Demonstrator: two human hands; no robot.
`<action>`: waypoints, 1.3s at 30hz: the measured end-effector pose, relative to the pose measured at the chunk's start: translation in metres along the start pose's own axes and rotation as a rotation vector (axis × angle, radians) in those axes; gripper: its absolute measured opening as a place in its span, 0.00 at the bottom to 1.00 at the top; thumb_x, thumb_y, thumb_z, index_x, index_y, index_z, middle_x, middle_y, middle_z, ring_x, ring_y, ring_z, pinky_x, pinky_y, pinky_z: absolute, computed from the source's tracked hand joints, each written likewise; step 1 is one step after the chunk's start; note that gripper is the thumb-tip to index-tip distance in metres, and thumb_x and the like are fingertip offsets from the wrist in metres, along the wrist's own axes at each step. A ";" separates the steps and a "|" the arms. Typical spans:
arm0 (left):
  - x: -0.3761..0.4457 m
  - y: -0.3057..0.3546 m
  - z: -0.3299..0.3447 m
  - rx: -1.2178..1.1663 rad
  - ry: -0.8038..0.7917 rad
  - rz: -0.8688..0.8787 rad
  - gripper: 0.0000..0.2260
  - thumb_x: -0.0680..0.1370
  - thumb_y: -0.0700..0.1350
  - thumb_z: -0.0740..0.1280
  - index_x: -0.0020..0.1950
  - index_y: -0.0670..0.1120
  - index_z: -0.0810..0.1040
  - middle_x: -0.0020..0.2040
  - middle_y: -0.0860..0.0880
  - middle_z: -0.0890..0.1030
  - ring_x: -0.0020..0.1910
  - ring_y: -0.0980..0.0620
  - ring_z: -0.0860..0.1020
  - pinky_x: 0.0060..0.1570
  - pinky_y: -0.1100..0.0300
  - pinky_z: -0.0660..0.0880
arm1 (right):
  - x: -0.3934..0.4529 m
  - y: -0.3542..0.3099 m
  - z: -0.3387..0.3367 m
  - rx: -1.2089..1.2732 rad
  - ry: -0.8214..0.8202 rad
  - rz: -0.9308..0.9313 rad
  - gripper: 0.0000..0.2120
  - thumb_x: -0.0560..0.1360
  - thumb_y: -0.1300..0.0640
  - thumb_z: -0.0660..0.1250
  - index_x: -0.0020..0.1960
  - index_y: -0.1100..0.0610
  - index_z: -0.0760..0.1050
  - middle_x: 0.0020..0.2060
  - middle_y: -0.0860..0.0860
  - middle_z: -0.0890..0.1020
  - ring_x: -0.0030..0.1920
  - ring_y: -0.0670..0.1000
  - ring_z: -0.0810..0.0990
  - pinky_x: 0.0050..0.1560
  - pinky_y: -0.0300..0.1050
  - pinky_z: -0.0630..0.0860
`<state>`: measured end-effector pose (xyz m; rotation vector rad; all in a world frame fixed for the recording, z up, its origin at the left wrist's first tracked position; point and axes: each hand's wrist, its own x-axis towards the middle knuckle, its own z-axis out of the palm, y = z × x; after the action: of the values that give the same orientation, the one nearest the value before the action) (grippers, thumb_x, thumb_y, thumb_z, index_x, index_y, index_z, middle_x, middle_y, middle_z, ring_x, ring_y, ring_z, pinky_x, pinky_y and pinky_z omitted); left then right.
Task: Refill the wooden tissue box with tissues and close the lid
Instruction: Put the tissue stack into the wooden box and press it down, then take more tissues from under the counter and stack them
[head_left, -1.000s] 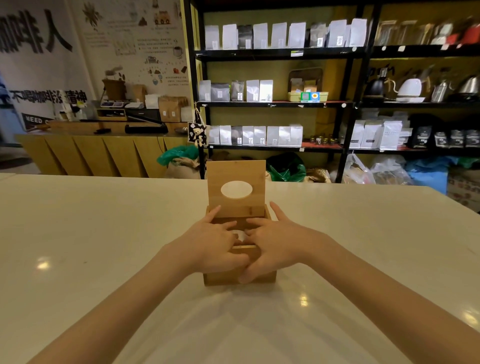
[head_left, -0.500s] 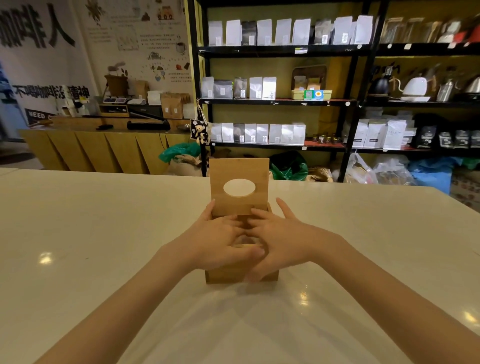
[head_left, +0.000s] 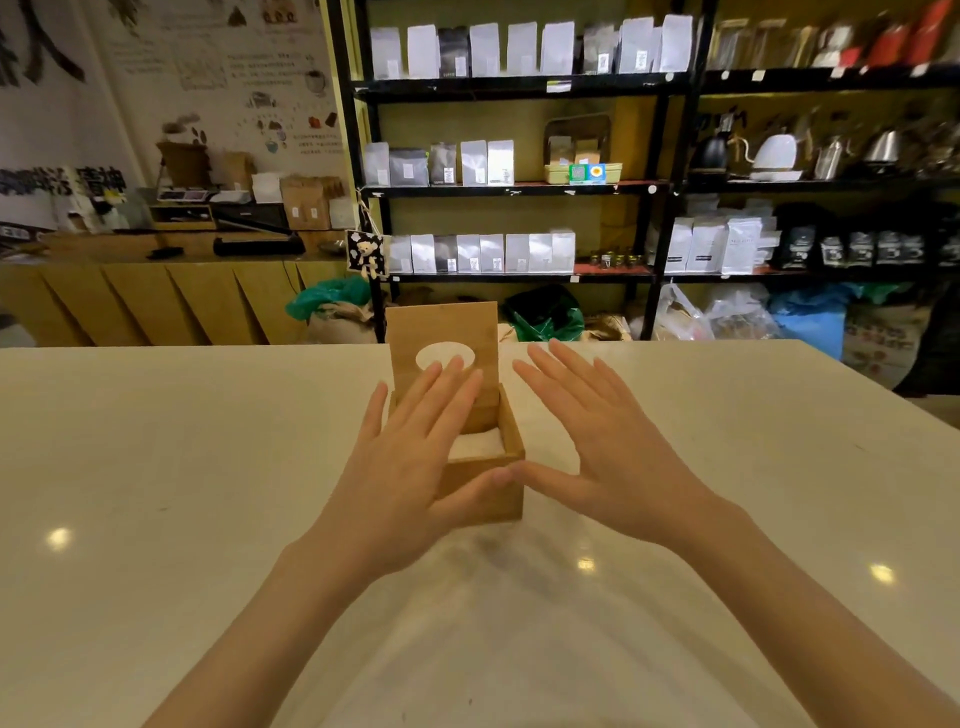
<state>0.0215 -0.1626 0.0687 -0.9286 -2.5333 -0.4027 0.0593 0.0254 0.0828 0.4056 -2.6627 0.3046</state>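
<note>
A wooden tissue box (head_left: 488, 483) stands on the white table (head_left: 156, 467). Its lid (head_left: 441, 332), with an oval hole, stands upright at the back. White tissues (head_left: 480, 444) lie inside the box. My left hand (head_left: 410, 457) hovers over the box's left side with fingers straight and spread, hiding part of the opening. To the right of the box, my right hand (head_left: 602, 441) is lifted with fingers spread and holds nothing. Its thumb tip reaches near the box's front right corner.
Beyond the table's far edge stand black shelves (head_left: 519, 187) with bags and kettles. A wooden counter (head_left: 156, 296) runs at the back left. Plastic bags (head_left: 727, 317) lie on the floor under the shelves.
Both hands have lifted off the tissues and spread apart: the right moved out to the right of the box, the left rose above it. The tissues inside now show.
</note>
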 end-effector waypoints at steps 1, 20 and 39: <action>-0.006 0.007 -0.001 -0.017 0.029 0.003 0.32 0.70 0.71 0.41 0.69 0.61 0.35 0.73 0.61 0.36 0.72 0.61 0.34 0.68 0.56 0.30 | -0.008 -0.002 0.000 -0.001 0.034 0.012 0.36 0.72 0.35 0.55 0.73 0.44 0.42 0.74 0.42 0.43 0.70 0.39 0.33 0.70 0.42 0.32; -0.175 0.126 0.031 -0.405 0.217 -0.172 0.34 0.72 0.63 0.56 0.73 0.59 0.43 0.75 0.54 0.50 0.72 0.60 0.49 0.68 0.52 0.53 | -0.215 -0.065 0.033 0.185 0.417 0.208 0.38 0.70 0.42 0.64 0.72 0.55 0.52 0.70 0.55 0.64 0.70 0.50 0.61 0.70 0.50 0.61; -0.230 0.078 0.162 -0.423 -0.484 -0.473 0.28 0.73 0.60 0.59 0.70 0.50 0.61 0.65 0.45 0.73 0.62 0.46 0.73 0.56 0.53 0.71 | -0.255 -0.030 0.141 0.476 -0.480 0.496 0.36 0.70 0.41 0.65 0.72 0.52 0.55 0.61 0.53 0.75 0.54 0.50 0.76 0.52 0.44 0.73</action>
<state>0.1877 -0.1660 -0.1713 -0.5956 -3.1936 -0.9901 0.2366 0.0180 -0.1506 -0.0748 -3.1192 1.1315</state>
